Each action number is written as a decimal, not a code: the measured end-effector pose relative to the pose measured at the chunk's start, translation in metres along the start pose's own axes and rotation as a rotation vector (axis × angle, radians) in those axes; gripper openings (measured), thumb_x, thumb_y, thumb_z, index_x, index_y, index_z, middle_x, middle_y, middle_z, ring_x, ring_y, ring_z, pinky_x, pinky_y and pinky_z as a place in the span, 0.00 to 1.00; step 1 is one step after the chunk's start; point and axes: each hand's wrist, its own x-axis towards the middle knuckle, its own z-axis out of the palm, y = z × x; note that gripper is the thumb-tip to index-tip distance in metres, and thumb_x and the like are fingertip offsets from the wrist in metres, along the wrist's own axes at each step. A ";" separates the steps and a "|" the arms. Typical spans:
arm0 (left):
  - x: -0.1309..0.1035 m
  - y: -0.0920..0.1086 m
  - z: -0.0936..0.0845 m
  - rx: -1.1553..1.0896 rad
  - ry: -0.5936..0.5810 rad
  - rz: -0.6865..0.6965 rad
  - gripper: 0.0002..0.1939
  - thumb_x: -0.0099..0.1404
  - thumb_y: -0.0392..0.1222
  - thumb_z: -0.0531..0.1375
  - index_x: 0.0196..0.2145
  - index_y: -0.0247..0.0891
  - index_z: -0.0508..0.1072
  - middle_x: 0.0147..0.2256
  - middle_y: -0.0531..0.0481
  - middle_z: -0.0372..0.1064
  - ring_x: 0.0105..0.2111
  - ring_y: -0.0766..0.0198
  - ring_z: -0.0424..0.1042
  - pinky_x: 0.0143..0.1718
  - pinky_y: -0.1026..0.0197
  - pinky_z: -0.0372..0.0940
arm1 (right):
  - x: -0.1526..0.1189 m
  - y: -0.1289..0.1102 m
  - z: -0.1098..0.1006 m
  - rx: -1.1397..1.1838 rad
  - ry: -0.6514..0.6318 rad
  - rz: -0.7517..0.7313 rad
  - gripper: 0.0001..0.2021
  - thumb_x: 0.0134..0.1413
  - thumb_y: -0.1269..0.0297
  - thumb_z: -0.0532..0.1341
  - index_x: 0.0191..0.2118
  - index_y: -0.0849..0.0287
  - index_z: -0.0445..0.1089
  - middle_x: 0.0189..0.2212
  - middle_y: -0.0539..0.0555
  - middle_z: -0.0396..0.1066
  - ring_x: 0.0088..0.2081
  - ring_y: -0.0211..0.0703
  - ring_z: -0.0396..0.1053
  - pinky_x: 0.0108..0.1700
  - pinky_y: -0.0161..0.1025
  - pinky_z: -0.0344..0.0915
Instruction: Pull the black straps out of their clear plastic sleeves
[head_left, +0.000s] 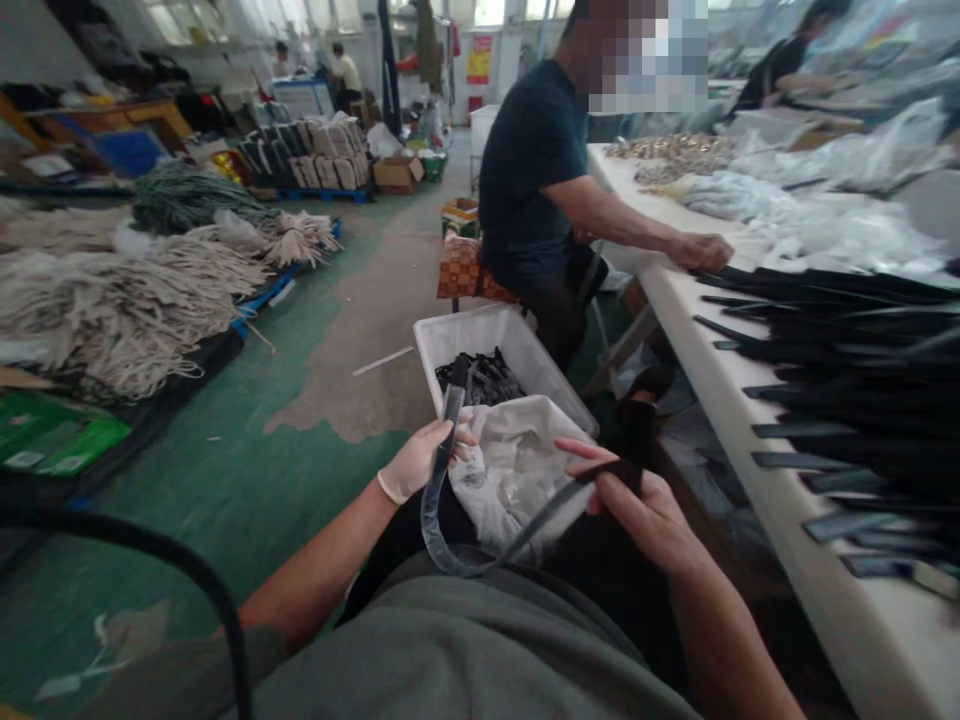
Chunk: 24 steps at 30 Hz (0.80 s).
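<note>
A long dark strap [431, 525], partly wrapped in shiny clear plastic, hangs in a loop between my two hands above my lap. My left hand [420, 460], in a pale glove, is closed on one end of it, which sticks up past the fingers. My right hand [637, 505], bare, grips the strap near its other end, with the index finger stretched out. Under the strap a crumpled white plastic bag [517, 450] lies across my lap. Just beyond it stands a white bin [540, 355] holding several short black pieces [487, 380].
To my right, a white table [720, 430] carries a row of black straps [847, 350]. A co-worker [536, 180] sits beside it, one hand on the straps. On the left floor lie bundles of beige cords [120, 290]. A black cable [165, 550] curves near my left side.
</note>
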 end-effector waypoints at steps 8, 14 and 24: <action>-0.009 -0.020 0.058 0.388 -0.445 -0.195 0.24 0.61 0.58 0.62 0.44 0.34 0.78 0.35 0.41 0.77 0.36 0.57 0.75 0.40 0.60 0.66 | 0.044 0.002 0.005 0.195 -0.151 -0.073 0.19 0.58 0.48 0.58 0.40 0.56 0.79 0.50 0.55 0.74 0.43 0.47 0.73 0.30 0.34 0.70; -0.007 -0.004 0.095 0.293 -0.307 -0.041 0.27 0.57 0.63 0.64 0.43 0.37 0.78 0.33 0.44 0.76 0.38 0.54 0.74 0.49 0.54 0.64 | 0.040 -0.004 0.019 0.100 -0.182 -0.131 0.20 0.62 0.51 0.56 0.52 0.57 0.74 0.31 0.52 0.76 0.29 0.39 0.71 0.29 0.34 0.68; -0.026 -0.034 0.092 0.520 -0.348 -0.127 0.20 0.57 0.58 0.65 0.32 0.36 0.76 0.28 0.49 0.72 0.30 0.63 0.68 0.37 0.61 0.62 | 0.022 -0.013 -0.004 0.233 0.170 -0.130 0.15 0.59 0.53 0.60 0.36 0.57 0.80 0.43 0.55 0.78 0.36 0.44 0.74 0.30 0.35 0.69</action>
